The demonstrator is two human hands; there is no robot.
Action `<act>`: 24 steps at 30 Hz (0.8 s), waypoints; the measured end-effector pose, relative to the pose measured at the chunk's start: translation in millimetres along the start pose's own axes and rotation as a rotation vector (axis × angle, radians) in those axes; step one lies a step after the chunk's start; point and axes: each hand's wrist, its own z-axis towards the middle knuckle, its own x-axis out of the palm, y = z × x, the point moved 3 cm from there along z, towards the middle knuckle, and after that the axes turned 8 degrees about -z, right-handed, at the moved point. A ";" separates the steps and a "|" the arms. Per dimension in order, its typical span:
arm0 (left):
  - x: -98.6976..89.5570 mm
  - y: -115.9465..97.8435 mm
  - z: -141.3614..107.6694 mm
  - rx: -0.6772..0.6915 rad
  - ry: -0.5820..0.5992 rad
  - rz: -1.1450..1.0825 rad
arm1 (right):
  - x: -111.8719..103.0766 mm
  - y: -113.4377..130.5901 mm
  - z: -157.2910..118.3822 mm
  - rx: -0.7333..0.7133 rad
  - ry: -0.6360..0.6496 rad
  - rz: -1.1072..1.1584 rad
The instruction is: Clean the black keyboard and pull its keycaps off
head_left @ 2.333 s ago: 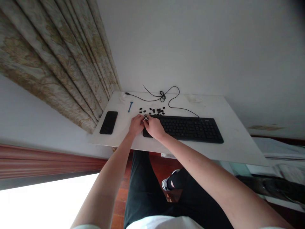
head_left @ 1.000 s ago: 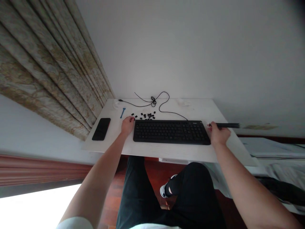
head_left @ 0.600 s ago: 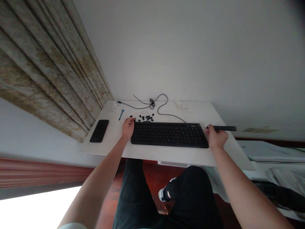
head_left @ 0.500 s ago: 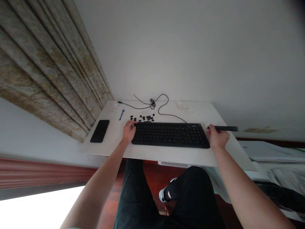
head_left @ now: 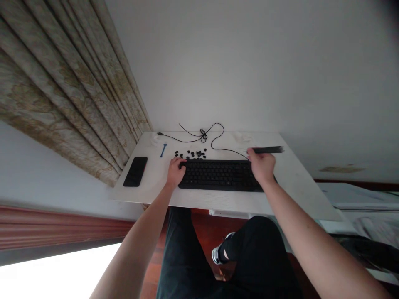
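A black keyboard lies along the front part of the white table. My left hand grips its upper left corner, with the thumb over the edge. Above the keyboard's right end is my right hand, closed around a long, slim black tool. The tool points to the right and is smeared by motion; its working end is hidden by the fingers. My right hand and wrist cover much of the number pad. Several loose black keycaps are scattered behind the keyboard's left half.
The keyboard's cable, partly bundled, runs across the back of the white table. A small blue tool and a black phone lie at the left. A patterned curtain hangs beside the table, and a wall stands behind it.
My right hand has moved left and away from me with the black tool, from beside the keyboard's right end to over it. My left hand stays on the corner. The view has shifted slightly.
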 end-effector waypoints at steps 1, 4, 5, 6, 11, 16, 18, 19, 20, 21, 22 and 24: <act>-0.1 0.0 0.0 0.000 0.002 -0.007 | 16.7 20.7 -10.1 -0.006 0.078 0.059; -0.8 -0.9 -0.1 0.005 0.005 -0.024 | 69.2 74.6 -42.8 -0.017 0.440 0.199; -1.1 -1.3 -0.2 0.007 0.006 -0.026 | 84.2 87.7 -52.6 -0.016 0.540 0.200; -1.4 -1.9 -0.3 0.010 0.009 -0.026 | 97.1 98.3 -61.0 -0.023 0.617 0.179; -2.1 -5.0 -0.5 0.030 0.043 0.009 | 133.2 126.8 -80.8 -0.166 0.736 -0.072; -1.0 -7.5 0.7 0.059 0.066 0.060 | 138.4 139.5 -82.5 -0.248 0.730 -0.257; -0.4 -7.9 1.0 0.062 0.072 0.074 | 137.1 143.0 -81.9 -0.267 0.735 -0.282; -0.1 -7.9 1.0 0.063 0.075 0.078 | 136.2 144.3 -81.4 -0.272 0.737 -0.284; 0.1 -8.0 1.0 0.064 0.078 0.078 | 135.3 145.3 -80.9 -0.275 0.740 -0.281; 0.2 -7.9 1.0 0.064 0.077 0.076 | 134.5 146.0 -80.5 -0.280 0.747 -0.279; 0.2 -7.8 1.0 0.061 0.074 0.073 | 134.0 146.4 -80.3 -0.287 0.757 -0.280; 0.2 -7.3 1.2 0.053 0.060 0.070 | 134.1 146.1 -80.3 -0.300 0.780 -0.294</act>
